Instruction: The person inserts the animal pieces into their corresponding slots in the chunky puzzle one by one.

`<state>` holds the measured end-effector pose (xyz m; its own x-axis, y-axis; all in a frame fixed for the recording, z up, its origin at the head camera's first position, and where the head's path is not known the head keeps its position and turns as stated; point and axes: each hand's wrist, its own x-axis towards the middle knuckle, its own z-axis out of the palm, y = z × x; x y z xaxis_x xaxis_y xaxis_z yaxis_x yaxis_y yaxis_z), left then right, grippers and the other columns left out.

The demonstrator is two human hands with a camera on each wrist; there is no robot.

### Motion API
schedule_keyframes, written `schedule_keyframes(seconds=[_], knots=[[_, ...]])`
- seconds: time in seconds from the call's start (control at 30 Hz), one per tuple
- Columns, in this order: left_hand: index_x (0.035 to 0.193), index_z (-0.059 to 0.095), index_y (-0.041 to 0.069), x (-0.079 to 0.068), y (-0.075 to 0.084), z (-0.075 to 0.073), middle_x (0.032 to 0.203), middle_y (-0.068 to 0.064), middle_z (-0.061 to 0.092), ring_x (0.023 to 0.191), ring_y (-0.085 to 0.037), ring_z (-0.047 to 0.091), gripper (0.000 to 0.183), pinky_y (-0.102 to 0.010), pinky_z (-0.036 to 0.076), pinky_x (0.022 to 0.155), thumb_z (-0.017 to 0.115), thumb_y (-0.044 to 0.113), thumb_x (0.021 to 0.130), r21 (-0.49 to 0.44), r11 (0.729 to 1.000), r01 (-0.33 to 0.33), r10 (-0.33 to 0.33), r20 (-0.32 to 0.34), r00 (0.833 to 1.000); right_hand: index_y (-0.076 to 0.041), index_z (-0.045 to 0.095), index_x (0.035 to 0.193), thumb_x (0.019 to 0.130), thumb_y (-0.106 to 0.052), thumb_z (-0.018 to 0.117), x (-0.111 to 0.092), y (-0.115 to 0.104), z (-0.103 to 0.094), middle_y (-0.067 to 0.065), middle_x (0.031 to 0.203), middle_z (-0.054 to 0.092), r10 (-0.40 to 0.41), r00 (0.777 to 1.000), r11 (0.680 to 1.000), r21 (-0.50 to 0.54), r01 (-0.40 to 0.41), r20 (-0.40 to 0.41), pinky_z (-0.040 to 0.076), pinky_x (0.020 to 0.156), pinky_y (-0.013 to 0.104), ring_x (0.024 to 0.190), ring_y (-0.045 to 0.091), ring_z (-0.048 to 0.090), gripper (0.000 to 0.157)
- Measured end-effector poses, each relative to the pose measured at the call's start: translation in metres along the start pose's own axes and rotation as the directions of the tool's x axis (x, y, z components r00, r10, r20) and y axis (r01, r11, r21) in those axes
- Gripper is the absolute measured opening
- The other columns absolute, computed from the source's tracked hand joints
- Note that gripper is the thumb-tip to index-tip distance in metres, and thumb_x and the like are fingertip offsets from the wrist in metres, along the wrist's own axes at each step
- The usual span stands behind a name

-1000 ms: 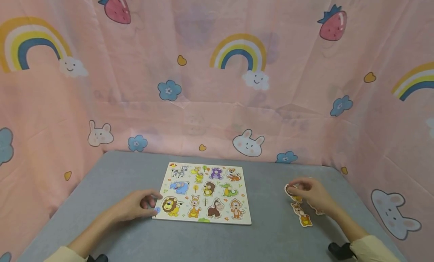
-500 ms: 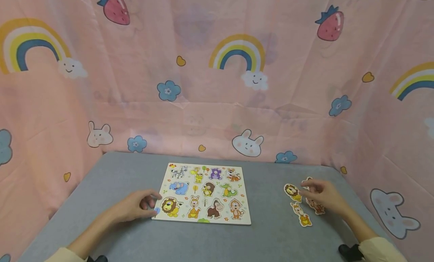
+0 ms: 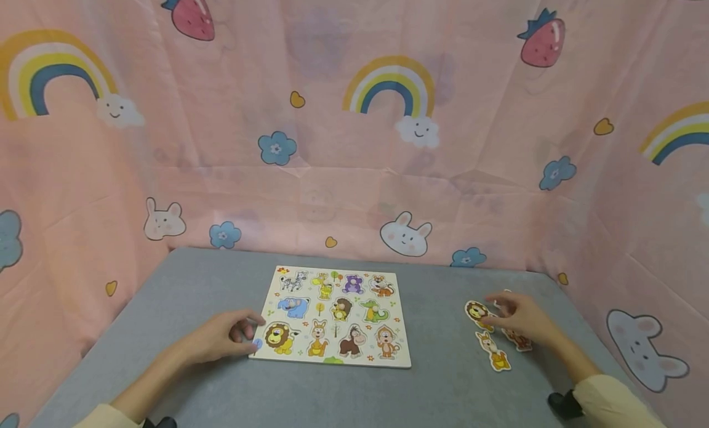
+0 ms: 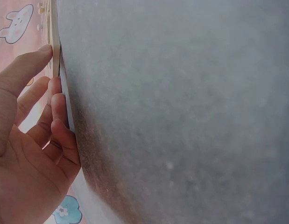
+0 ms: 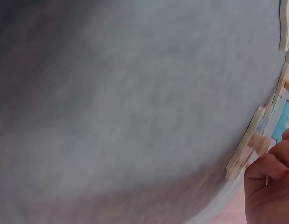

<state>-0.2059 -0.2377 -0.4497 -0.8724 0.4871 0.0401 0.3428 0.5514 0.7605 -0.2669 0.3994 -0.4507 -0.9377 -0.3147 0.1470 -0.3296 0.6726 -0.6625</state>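
A puzzle board [image 3: 307,326] with cartoon animals lies on the grey table. My left hand [image 3: 224,335] rests at its left edge; thumb and index finger touch the edge apart from each other, and the other fingers are loosely bent. In the left wrist view, the thumb [image 4: 34,60] touches the board's edge. On the right, my right hand [image 3: 520,320] hovers over loose animal pieces, thumb and index finger apart with nothing seen between them. Beside it lie a lion piece [image 3: 477,312] and a kangaroo piece [image 3: 493,352]. A brown piece [image 3: 517,340] is partly hidden beneath the hand.
A pink curtain [image 3: 332,194] with printed rainbows, rabbits and flowers stands behind and beside the grey table [image 3: 437,379]. In the right wrist view, a piece with a small knob [image 5: 259,143] is seen edge-on near the right fingers.
My right hand has shifted slightly right from over the lion piece, which now shows more fully. The left hand stays at the board's edge.
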Motion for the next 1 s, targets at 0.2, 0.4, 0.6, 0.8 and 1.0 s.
schedule_keyframes(seconds=[0.2,0.4,0.6,0.8,1.0], knots=[[0.12,0.064,0.004,0.0002,-0.0008,0.0004,0.089,-0.002,0.058,0.073,-0.013,0.054,0.04,-0.027,0.045,0.065,0.082,0.015,0.087,-0.013,1.0,0.008,-0.008,-0.005,1.0,0.001,0.069,0.119,0.085,-0.024,0.085,0.0064,0.0011,0.0038,0.0,0.064,0.044,-0.006,1.0,1.0,0.004,0.006,0.021,0.033,0.042,0.027,0.045,0.005,0.034,0.045],[0.12,0.064,0.004,0.0012,-0.0025,0.0008,0.089,-0.002,0.058,0.074,-0.013,0.053,0.039,-0.027,0.044,0.066,0.082,0.016,0.087,-0.015,1.0,0.006,-0.006,-0.003,1.0,-0.006,0.077,0.105,0.09,-0.021,0.08,0.0076,-0.002,0.0049,0.0,0.071,0.046,-0.027,0.999,0.998,-0.064,0.028,0.018,0.034,0.048,0.029,0.056,0.01,0.04,0.021],[0.12,0.064,0.003,0.0009,-0.0014,0.0002,0.089,-0.002,0.058,0.073,-0.012,0.053,0.039,-0.027,0.044,0.066,0.082,0.015,0.087,-0.012,1.0,0.001,-0.001,-0.001,1.0,-0.009,0.078,0.098,0.092,-0.017,0.077,0.0071,-0.0059,0.0055,0.0,0.079,0.053,-0.061,0.998,0.994,-0.095,0.062,0.014,0.034,0.055,0.03,0.065,0.012,0.041,0.011],[0.119,0.064,0.003,0.001,-0.0005,0.0003,0.088,-0.001,0.058,0.073,-0.011,0.053,0.038,-0.026,0.044,0.065,0.081,0.015,0.087,0.002,1.0,-0.002,0.002,-0.001,1.0,-0.006,0.077,0.1,0.093,-0.017,0.076,0.0069,-0.006,0.006,-0.001,0.072,0.051,-0.054,0.998,0.995,-0.085,0.055,0.013,0.036,0.05,0.029,0.055,0.009,0.041,0.013],[0.118,0.064,0.004,0.0012,-0.0004,-0.0005,0.088,-0.001,0.058,0.073,-0.011,0.053,0.038,-0.026,0.044,0.065,0.082,0.014,0.086,-0.001,1.0,-0.009,0.009,0.003,1.0,-0.004,0.077,0.101,0.094,-0.018,0.076,0.0073,-0.0081,0.0047,0.001,0.071,0.05,-0.005,1.0,0.999,-0.039,0.004,-0.014,0.039,0.045,0.029,0.05,0.01,0.043,0.017]])
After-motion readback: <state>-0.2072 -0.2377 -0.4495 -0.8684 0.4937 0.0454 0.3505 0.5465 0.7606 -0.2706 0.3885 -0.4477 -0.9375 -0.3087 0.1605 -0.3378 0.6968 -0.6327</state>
